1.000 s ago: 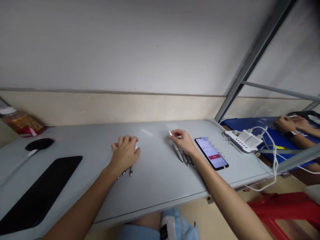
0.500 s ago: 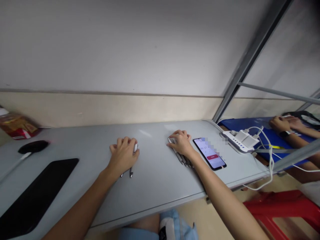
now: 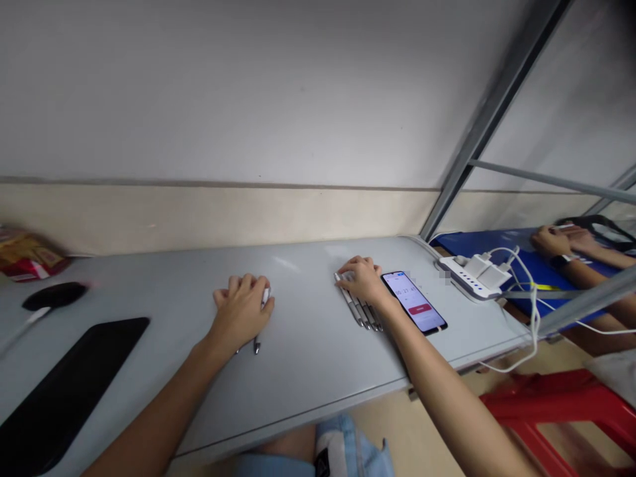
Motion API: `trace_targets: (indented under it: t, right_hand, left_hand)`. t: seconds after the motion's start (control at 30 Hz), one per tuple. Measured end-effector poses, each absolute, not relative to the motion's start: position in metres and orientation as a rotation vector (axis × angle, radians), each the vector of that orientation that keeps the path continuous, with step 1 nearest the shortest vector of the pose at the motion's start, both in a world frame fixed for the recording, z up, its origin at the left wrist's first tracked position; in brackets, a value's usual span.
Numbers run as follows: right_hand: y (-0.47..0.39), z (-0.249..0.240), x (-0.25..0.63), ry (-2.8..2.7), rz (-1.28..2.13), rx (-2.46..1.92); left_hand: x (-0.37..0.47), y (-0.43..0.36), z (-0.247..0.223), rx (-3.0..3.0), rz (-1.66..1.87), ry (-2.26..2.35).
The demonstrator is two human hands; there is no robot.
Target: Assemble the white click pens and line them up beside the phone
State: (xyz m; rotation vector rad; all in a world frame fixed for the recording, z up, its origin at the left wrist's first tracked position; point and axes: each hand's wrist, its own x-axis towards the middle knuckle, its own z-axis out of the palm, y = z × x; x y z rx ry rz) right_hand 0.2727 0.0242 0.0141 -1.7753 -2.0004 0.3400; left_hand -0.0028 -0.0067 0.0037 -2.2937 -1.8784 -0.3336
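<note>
Fingers bent together, my left hand (image 3: pixel 242 311) grips pens on the grey desk; a white pen end (image 3: pixel 265 296) shows by the index finger, and metal tips (image 3: pixel 257 347) stick out below the palm. My right hand (image 3: pixel 361 280) rests with curled fingers on several grey and silver pens (image 3: pixel 358 310), which lie side by side with their tips toward the desk's front edge. Its fingertips are at the upper ends of these pens, and the palm hides part of them.
A lit phone (image 3: pixel 415 302) lies right of the pens, beside a white power strip (image 3: pixel 472 279) with cables. At left are a black mat (image 3: pixel 74 391), a black oval object (image 3: pixel 54 296) and a red-yellow package (image 3: pixel 30 255). Another person's hands (image 3: pixel 559 242) are over a blue table (image 3: pixel 501 246).
The view has shifted slightly, so the desk items sit a little further left. Both hands keep nearly the same pose on the pens.
</note>
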Motion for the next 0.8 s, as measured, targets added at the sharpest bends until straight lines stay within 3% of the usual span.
trace_targets:
  t: [0.53,0.8]
  right_hand:
    - [0.027,0.015,0.277,-1.762,0.242,-1.665]
    - [0.021,0.020,0.271,-1.801,0.264,-1.490]
  left_hand:
    - [-0.004,-0.005,0.006,-2.455,-0.324,-1.845]
    - [0.005,-0.008,0.008,-2.610,-0.637,-1.757]
